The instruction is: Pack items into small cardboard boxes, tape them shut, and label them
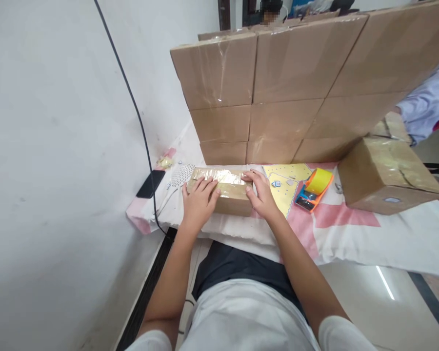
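Both hands lay flat on a small taped cardboard box (223,192) at the middle of the cloth-covered table (351,229): the left hand (199,202) pressed its fingers spread over the left half of the lid, the right hand (261,195) rested over the right end with fingers extended, neither curled round the box but both bearing down on it. The shiny tape across the top looked already laid, so the step in hand seemed to be smoothing it down; any further pass would call for even pressure along the seam and toward the box's ends, keeping the box from sliding on the cloth. At about three o'clock from the box, just beside the right hand, lay a yellow sheet (287,183), and beyond it an orange tape dispenser (314,187) with a yellow roll. Farther toward three o'clock sat a larger taped box (386,175). At twelve o'clock rose a stacked wall of cartons (289,83). At nine o'clock lay a dark phone (150,184) and a black cable (131,102) running up a white wall (51,146). The floor was pale and glossy.
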Demonstrator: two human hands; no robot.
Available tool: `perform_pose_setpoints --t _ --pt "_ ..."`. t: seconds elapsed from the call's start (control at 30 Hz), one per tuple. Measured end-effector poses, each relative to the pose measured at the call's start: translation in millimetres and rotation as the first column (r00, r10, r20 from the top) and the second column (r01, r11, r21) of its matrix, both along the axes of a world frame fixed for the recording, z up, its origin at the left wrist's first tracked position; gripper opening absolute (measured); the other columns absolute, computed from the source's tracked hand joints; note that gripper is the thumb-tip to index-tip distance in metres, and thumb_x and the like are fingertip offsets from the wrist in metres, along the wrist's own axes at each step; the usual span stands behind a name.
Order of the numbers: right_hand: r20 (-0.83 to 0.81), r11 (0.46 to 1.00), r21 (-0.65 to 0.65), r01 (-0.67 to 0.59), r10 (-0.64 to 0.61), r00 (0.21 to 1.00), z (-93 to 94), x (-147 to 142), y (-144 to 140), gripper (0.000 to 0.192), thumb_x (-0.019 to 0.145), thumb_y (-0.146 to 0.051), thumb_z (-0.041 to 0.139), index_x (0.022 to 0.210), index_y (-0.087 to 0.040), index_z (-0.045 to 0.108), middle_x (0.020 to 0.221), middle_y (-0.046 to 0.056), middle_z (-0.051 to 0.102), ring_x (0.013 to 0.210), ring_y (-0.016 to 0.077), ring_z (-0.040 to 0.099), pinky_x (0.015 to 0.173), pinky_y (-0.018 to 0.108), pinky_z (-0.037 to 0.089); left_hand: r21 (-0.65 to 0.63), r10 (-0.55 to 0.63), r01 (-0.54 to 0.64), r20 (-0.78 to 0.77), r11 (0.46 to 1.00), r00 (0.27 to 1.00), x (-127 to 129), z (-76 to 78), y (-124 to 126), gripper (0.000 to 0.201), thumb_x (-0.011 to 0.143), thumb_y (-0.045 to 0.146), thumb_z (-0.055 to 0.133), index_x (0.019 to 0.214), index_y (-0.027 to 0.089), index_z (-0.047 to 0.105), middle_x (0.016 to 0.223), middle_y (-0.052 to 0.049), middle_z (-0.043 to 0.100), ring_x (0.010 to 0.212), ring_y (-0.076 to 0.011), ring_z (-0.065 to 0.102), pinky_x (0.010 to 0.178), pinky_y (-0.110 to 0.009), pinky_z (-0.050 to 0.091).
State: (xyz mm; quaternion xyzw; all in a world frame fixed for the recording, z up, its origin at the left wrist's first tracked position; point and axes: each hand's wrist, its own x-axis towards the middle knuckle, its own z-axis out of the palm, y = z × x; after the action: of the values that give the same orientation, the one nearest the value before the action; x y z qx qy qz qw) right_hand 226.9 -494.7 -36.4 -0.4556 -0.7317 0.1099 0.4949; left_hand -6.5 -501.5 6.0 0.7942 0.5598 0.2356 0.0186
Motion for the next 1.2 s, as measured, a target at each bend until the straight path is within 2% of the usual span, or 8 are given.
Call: perform_pose_setpoints --t 0.23,0.33,0.43,0.57,0.73,0.93,1.1,1.2 --pt "-0.238 0.970 0.064 0.234 -0.212 0.948 -8.3 21 -31 0.035 0.101 -0.037 0.051 0.133 -0.026 0.058 0.132 0.010 0.067 0.129 0.0298 0.058 0.112 0.053 0.044 0.022 0.018 -0.019 0.043 1.000 0.999 -1 -9.0 -3 0.043 0.106 0.044 0.037 0.138 0.032 0.063 0.150 -0.006 0.060 0.147 -0.0272 0.045 0.127 -0.063 0.005" --pt "-0.504 0.741 0.047 0.670 -0.561 0.656 -18.6 71 -48 0.026 0.097 -0.034 0.054 0.120 -0.024 0.060 0.124 0.010 0.064 0.122 0.0259 0.061 0.109 0.049 0.046 0.041 0.015 -0.018 0.051 0.999 0.999 -2 -12.7 -4 0.044 0.106 0.044 0.037 0.140 0.032 0.063 0.150 -0.006 0.060 0.147 -0.0272 0.045 0.127 -0.061 0.003" --pt "-0.645 0.619 -0.117 0.777 -0.642 0.414 -31.0 133 -55 0.023 0.090 -0.033 0.058 0.110 -0.024 0.056 0.115 0.006 0.064 0.114 0.0226 0.064 0.105 0.047 0.049 0.070 0.007 -0.012 0.070 0.997 0.997 -3 -15.6 -3 0.044 0.106 0.044 0.037 0.139 0.031 0.063 0.149 -0.006 0.061 0.147 -0.0274 0.046 0.127 -0.061 0.002" --pt "-0.694 0.704 -0.282 0.652 -0.618 0.368 -42.1 180 -49 0.029 0.082 -0.036 0.061 0.108 -0.025 0.054 0.109 0.003 0.067 0.108 0.0211 0.068 0.098 0.042 0.054 0.101 0.014 -0.024 0.094 0.995 0.995 -1 -19.4 -1 0.044 0.106 0.044 0.037 0.138 0.031 0.065 0.148 -0.006 0.062 0.146 -0.0279 0.046 0.127 -0.060 0.001" --pt "-0.682 0.863 -0.431 0.262 -0.502 0.531 -38.8 178 -32 0.030 0.086 -0.047 0.066 0.109 -0.028 0.063 0.103 0.002 0.074 0.093 0.0220 0.074 0.086 0.038 0.061 0.122 0.019 -0.033 0.113 0.992 0.993 0 -23.1 2 0.043 0.105 0.044 0.039 0.137 0.031 0.065 0.148 -0.007 0.062 0.145 -0.0289 0.047 0.127 -0.061 0.003" --pt "-0.585 0.849 -0.523 0.076 -0.423 0.692 -35.9 178 -8 0.041 0.076 -0.060 0.077 0.092 -0.023 0.071 0.089 0.005 0.078 0.080 0.0250 0.075 0.073 0.037 0.064 0.174 -0.011 -0.020 0.177 0.985 0.984 1 -13.9 6 0.035 0.101 0.038 0.050 0.128 0.028 0.070 0.141 -0.009 0.067 0.143 -0.0316 0.050 0.125 -0.066 0.005" --pt "-0.659 0.905 -0.414 0.101 -0.374 0.652 -40.5 160 -9 0.048 0.073 -0.065 0.077 0.089 -0.021 0.070 0.078 0.005 0.077 0.072 0.0229 0.074 0.069 0.035 0.062 0.519 -0.396 0.127 0.450 0.845 0.801 76 -21.9 -35 0.018 0.096 0.020 0.057 0.102 0.023 0.073 0.102 -0.008 0.078 0.108 -0.0223 0.071 0.109 -0.044 0.048" --pt "-0.686 0.927 -0.370 0.052 -0.310 0.659 -37.0 145 -17 0.048 0.077 -0.067 0.074 0.088 -0.021 0.069 0.075 0.005 0.075 0.067 0.0219 0.073 0.066 0.035 0.062 0.261 -0.460 0.380 0.557 0.887 0.692 151 -45.5 -54 0.027 0.094 0.023 0.063 0.120 0.022 0.069 0.114 -0.010 0.076 0.110 -0.0213 0.070 0.102 -0.038 0.053"
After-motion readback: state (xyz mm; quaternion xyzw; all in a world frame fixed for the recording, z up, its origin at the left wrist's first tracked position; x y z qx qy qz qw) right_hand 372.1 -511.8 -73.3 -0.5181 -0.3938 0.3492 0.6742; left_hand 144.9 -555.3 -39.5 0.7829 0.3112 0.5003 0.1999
